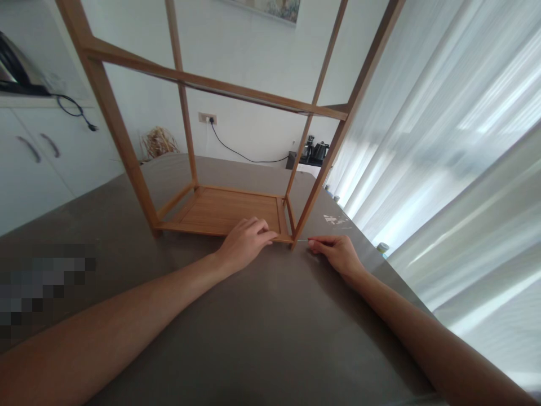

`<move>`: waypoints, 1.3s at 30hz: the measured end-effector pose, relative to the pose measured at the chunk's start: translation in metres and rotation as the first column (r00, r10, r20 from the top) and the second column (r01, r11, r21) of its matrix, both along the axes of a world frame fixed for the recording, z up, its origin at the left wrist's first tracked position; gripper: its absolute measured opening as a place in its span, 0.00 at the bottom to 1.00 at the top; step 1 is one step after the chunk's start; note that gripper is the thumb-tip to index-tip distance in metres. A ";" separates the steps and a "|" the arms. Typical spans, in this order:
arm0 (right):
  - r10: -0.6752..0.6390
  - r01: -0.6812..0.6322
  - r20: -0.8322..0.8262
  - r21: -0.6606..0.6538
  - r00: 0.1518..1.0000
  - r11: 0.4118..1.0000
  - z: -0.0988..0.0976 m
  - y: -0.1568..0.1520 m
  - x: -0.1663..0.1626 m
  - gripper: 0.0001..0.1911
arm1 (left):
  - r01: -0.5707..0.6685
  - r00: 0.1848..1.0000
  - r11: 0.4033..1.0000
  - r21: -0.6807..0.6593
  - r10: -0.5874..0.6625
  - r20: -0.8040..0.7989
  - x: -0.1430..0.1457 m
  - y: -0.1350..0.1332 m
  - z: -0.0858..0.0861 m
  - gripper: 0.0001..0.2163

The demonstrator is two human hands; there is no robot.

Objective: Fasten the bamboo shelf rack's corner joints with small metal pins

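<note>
A tall wooden shelf frame (127, 152) stands on a grey-brown table (262, 327), with a flat bottom shelf board (224, 210) and thin upper rails. My left hand (245, 242) rests on the front edge of the bottom board, fingers curled over the rail. My right hand (336, 252) lies on the table just right of the frame's front right leg (315, 197). Its fingers are pinched together on something thin that I cannot make out, pointing at the foot of that leg.
White sheer curtains (443, 169) fill the right side. A white cabinet (38, 163) with handles stands at left, a cable hanging from its top. On the far wall is a socket (207, 118) with a black cord. Kettles (315, 151) sit on a low stand behind the table.
</note>
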State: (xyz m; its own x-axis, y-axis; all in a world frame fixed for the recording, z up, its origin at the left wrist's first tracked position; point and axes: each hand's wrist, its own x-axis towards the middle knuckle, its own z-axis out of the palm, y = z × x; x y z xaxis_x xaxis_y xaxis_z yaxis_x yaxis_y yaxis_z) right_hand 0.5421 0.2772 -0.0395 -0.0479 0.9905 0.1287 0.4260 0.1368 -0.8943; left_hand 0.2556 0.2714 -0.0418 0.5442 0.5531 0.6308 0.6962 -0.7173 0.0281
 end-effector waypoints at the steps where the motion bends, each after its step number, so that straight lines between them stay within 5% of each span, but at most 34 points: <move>1: -0.007 0.007 -0.027 -0.012 1.000 1.000 -0.001 0.000 -0.001 0.20 | 0.003 1.000 1.000 0.000 -0.003 0.007 0.000 0.000 0.000 0.09; 9: -0.070 0.036 -0.247 -0.140 0.967 0.989 0.007 -0.006 -0.011 0.27 | 0.032 0.998 0.999 -0.032 -0.031 0.046 0.000 0.000 0.000 0.09; 17: 0.092 -0.088 0.024 -0.143 0.995 0.986 0.017 -0.011 0.006 0.27 | 0.000 0.998 0.999 -0.039 0.002 0.058 0.000 0.001 -0.002 0.10; 21: 0.124 -0.141 -0.093 -0.196 0.988 0.970 0.008 0.002 0.016 0.23 | -0.012 0.999 0.999 -0.044 0.013 0.032 0.000 0.002 -0.002 0.11; 30: -0.029 -0.097 -0.417 -0.279 0.908 0.955 0.000 0.011 0.002 0.22 | -0.023 0.999 0.998 -0.061 0.025 0.027 0.000 0.001 0.000 0.11; 34: -0.045 -0.017 -0.321 -0.189 0.946 0.982 0.006 0.003 -0.005 0.19 | -0.001 0.999 0.999 -0.048 0.003 0.046 -0.002 0.001 -0.002 0.11; 39: 0.092 -0.100 -0.065 -0.133 0.994 0.986 0.006 0.000 0.006 0.25 | 0.022 0.998 0.999 -0.046 -0.019 0.067 -0.004 0.003 -0.005 0.11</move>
